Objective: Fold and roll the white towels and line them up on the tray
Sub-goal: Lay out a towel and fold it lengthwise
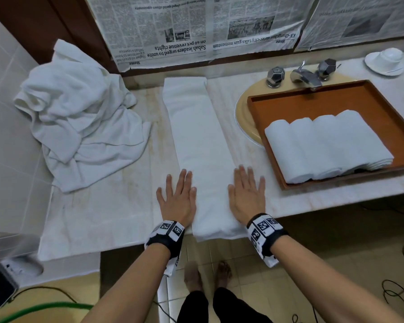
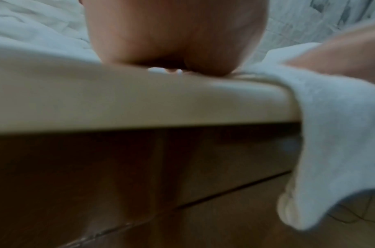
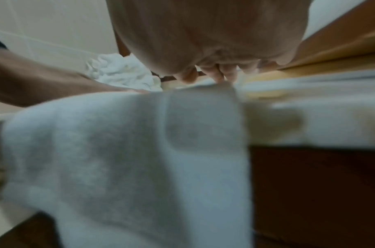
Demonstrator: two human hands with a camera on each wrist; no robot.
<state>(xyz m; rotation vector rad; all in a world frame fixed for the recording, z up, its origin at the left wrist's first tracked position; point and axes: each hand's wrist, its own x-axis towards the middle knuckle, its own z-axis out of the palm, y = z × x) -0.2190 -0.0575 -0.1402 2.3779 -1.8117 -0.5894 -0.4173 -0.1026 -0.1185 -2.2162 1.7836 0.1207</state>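
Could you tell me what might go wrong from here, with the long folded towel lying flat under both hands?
1. The long folded white towel's near end hangs over the pale stone counter's edge; it may slide off once the left hand and right hand lift.
2. The strip lies slightly askew, so rolling may give an uneven roll.
3. The four rolled white towels fill the orange-brown tray's front; a fifth might disturb them.

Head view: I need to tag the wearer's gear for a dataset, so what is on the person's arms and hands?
Both forearms are bare, no sleeves or gloves. Each wrist carries a black band with white blocks printed with black square markers: one by the left hand, one by the right hand.
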